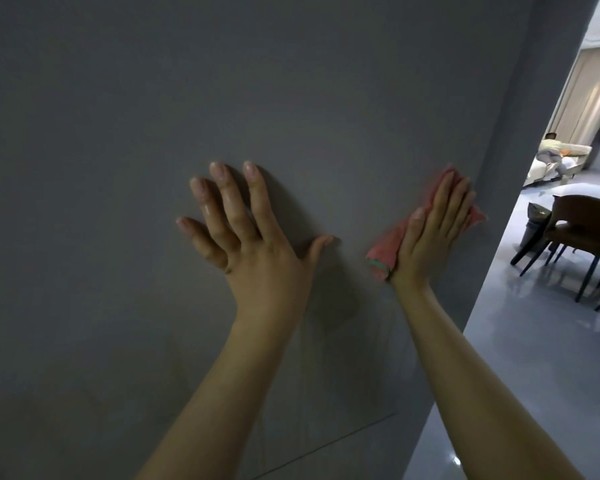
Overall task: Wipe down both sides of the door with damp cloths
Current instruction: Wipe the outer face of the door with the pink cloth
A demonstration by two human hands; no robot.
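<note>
Both palms are up on the grey door [153, 133]; left hand [253, 251] is flat with fingers spread wide, holding nothing; right hand [426, 237] presses a pink cloth [383, 252] flat, fingers straight, seemingly right by the door's edge.

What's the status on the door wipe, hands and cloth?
Left hand flat and bare on the door. Right hand pressing pink cloth near the door's edge, fingers straight. Nothing in the way.
</note>
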